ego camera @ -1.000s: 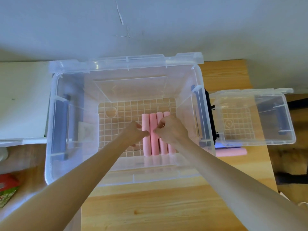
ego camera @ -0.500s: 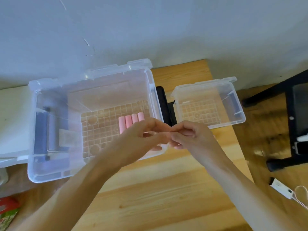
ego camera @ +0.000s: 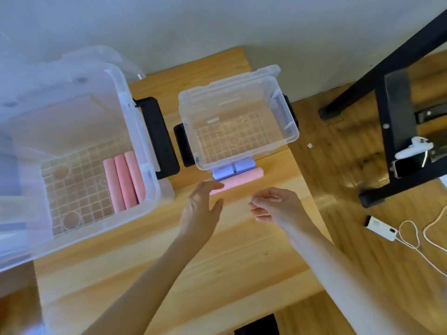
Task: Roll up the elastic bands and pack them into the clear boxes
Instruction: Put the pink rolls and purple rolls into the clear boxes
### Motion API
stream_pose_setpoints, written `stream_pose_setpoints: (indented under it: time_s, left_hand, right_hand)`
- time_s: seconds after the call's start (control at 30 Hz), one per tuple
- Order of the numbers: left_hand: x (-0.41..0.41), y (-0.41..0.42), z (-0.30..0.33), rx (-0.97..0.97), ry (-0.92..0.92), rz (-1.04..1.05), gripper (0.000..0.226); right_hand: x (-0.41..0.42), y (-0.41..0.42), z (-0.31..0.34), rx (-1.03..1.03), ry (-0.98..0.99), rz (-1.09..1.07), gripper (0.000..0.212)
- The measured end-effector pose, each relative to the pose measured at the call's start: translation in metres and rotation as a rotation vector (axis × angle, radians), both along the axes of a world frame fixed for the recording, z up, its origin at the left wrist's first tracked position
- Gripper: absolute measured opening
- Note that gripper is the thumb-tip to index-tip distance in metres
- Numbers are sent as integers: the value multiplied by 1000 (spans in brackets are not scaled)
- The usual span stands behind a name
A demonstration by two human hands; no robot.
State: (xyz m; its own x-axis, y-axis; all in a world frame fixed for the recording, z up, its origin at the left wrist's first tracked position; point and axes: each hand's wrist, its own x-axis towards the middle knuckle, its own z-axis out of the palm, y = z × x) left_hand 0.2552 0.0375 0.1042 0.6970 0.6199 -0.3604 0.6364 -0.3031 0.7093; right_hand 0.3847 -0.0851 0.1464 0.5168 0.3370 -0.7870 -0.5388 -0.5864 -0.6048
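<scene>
A pink rolled band lies on the wooden table, just before the small clear box. The left hand, fingers spread, touches its near end. The right hand hovers loosely curled, holding nothing. Three pink rolls lie in the large clear box.

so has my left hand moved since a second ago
Yes. The left hand has come out of the large clear box, where it touched the pink rolls, and gone right to the pink roll on the table.
</scene>
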Motion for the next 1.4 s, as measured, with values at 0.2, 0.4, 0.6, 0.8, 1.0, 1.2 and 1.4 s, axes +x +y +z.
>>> stream_pose_setpoints:
  time_s: [0.2, 0.4, 0.6, 0.8, 1.0, 1.2, 1.4]
  left_hand:
    - [9, 4, -46, 241, 81, -37, 40]
    - [11, 16, -59, 332, 2, -108, 38]
    - [-4, 13, -62, 82, -31, -160, 36]
    - [-20, 6, -61, -251, 43, -136, 29]
    - [-30, -11, -31, -336, 72, -180, 28]
    - [-46, -15, 56, -376, -35, -28, 25]
    - [-77, 30, 159, -509, -149, 190, 24]
  right_hand:
    - [5, 11, -43, -8, 65, -153, 6]
    - [-6, 26, -63, -18, 167, -305, 8]
    - [-19, 32, -73, -25, 273, -396, 27]
    - [-35, 28, -76, -67, 216, -346, 28]
    - [-50, 16, -53, -109, 125, -261, 19]
    - [-54, 13, 38, 7, 13, -2, 13]
    - [-65, 56, 133, 210, -47, 253, 7]
